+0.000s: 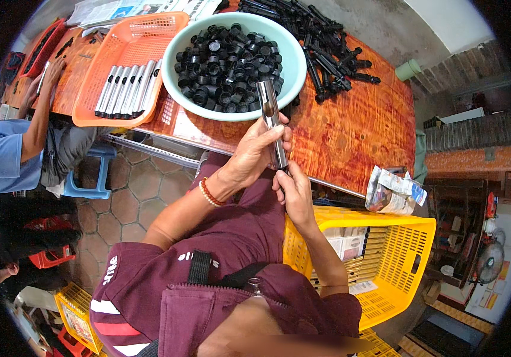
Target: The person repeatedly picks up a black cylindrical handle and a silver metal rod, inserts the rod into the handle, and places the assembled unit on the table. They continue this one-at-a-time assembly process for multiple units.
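Polished reddish wood made up the surface (380,143), crowded at the back by a heap of long black parts (327,56) and a pale green bowl (296,74) full of black caps (228,65). Just off its front edge, the left hand (258,143) gripped a shiny metal tube (279,149) around its middle, and the right hand (294,190) pinched its lower end. Something dark showed there, perhaps a cap, though the fingertips hid most of it. A push off the tube's axis would likely have seated such a piece crooked. Smooth metal might also have twisted or slid through the left fingers, with nothing but lap and floor (139,178) below to catch it. The tube's top overlapped the bowl's rim from this angle; had they been close, a careless lift could have knocked and scratched it.
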Available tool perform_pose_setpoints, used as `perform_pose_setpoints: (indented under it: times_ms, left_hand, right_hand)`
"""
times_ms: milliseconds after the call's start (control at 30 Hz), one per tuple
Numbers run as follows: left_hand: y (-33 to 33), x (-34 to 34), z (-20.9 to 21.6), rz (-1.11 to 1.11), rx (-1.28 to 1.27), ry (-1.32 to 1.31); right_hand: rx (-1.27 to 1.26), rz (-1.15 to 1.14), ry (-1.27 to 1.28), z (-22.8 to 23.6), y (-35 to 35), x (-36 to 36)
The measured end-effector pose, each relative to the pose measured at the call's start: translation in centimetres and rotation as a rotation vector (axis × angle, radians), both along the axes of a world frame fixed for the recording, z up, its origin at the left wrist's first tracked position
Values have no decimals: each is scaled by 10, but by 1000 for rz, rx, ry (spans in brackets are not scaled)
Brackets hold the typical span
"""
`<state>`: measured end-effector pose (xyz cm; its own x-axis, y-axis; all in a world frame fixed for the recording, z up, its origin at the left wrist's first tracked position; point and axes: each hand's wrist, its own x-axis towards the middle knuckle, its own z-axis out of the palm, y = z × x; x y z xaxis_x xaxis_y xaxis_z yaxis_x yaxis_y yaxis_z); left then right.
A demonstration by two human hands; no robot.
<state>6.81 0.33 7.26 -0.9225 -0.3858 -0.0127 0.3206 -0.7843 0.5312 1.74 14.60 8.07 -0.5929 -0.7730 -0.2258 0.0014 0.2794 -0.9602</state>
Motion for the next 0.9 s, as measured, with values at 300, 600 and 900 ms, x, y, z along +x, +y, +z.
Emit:
perform_pose_setpoints:
  times_ms: [300,600,900]
  left_hand:
    - [8,-5,-5,29,0,-8]
    - [14,-7,-8,37,11,17]
    - [-3,-7,9,-30,128,118]
  right_hand:
    - [87,-33,195,-2,-1,-1]
    - [69,-48,347,-9,0,-3]
    - [72,70,306,10,1,-4]
